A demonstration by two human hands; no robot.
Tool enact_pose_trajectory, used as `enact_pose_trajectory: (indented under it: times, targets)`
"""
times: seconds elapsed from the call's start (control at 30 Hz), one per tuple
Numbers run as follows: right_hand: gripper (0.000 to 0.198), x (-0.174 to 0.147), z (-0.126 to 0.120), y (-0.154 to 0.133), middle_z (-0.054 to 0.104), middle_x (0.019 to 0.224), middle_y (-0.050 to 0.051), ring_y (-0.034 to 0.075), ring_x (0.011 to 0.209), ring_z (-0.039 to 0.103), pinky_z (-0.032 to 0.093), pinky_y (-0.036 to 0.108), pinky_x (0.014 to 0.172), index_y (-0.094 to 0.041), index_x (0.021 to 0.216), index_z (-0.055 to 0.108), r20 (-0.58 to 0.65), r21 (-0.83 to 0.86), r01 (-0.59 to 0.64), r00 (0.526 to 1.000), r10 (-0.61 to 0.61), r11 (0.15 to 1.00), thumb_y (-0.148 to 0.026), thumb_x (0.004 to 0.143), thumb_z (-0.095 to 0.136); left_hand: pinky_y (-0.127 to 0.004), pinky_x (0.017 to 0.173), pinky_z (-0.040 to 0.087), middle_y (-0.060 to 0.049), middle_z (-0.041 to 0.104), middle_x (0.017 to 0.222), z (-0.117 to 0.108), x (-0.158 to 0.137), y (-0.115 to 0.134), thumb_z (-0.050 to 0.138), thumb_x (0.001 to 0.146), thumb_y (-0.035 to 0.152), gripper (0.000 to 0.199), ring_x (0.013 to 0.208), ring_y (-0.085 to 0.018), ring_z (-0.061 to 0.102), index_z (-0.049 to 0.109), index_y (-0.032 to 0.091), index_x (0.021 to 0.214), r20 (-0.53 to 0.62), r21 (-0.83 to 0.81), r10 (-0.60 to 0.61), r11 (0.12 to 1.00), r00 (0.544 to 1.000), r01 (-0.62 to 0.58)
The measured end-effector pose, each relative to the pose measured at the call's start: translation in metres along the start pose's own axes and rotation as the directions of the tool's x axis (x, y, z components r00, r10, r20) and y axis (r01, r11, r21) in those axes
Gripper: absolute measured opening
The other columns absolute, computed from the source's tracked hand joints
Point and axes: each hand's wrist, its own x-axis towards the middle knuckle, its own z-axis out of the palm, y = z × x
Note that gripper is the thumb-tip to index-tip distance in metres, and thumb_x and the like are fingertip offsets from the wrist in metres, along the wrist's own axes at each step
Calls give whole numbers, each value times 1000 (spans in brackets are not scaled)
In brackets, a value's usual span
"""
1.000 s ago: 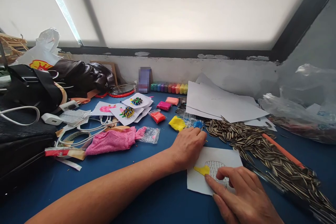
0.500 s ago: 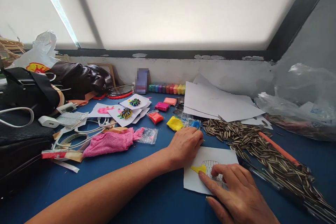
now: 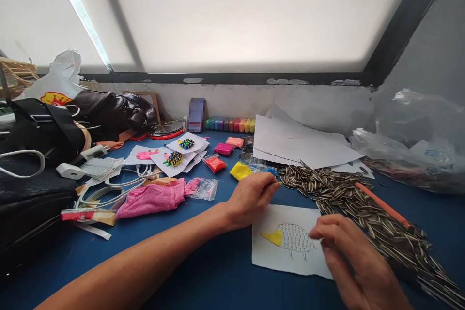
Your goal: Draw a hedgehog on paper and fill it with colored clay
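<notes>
A sheet of white paper (image 3: 265, 259) lies on the blue table, bearing a pen drawing of an oval body filled with small marks and two short legs. Flat yellow clay (image 3: 273, 238) covers the head part at the drawing's left end. At the paper's upper left edge is my left hand (image 3: 250, 198), closed, a small bit of yellow clay (image 3: 280, 183) showing at its fingertips. My right hand (image 3: 358, 261) hovers by the paper's right side, fingers loosely bent and apart from the thumb, with nothing visible in them.
A yellow clay packet (image 3: 240, 171) and a red one (image 3: 215, 163) lie beyond my left hand. Sunflower seeds (image 3: 363, 203) spread along the right, an orange stick (image 3: 381, 203) among them. Finished cards (image 3: 170, 167), a pink cloth (image 3: 152, 198) and cables are at left; paper sheets (image 3: 301, 140) behind.
My right hand has lifted off the yellow clay and moved right, uncovering the drawing. My left hand has shifted slightly left and up, still with the yellow bit.
</notes>
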Motion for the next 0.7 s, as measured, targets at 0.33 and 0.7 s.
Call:
enact_pose_trajectory:
  times: [0.33,0.7]
  targets:
    - [22,20,-14,-7,69,82,0,16,70,67,56,22,62,-26,106,62,-41,65,-83,995,86,994,-41,90,59,-20,60,41,1,56,71,-21,0,36,55,92,34,26,64,-8,52,66,12,87,516,-576,-15,734,856,360]
    - [10,26,-18,-10,65,88,2,14,76,64,52,24,68,-25,100,62,-16,57,81,997,-81,995,-20,92,59,-21,59,44,-1,64,78,-16,-4,42,53,94,37,29,55,-7,57,67,12,87,622,-572,84,727,778,379]
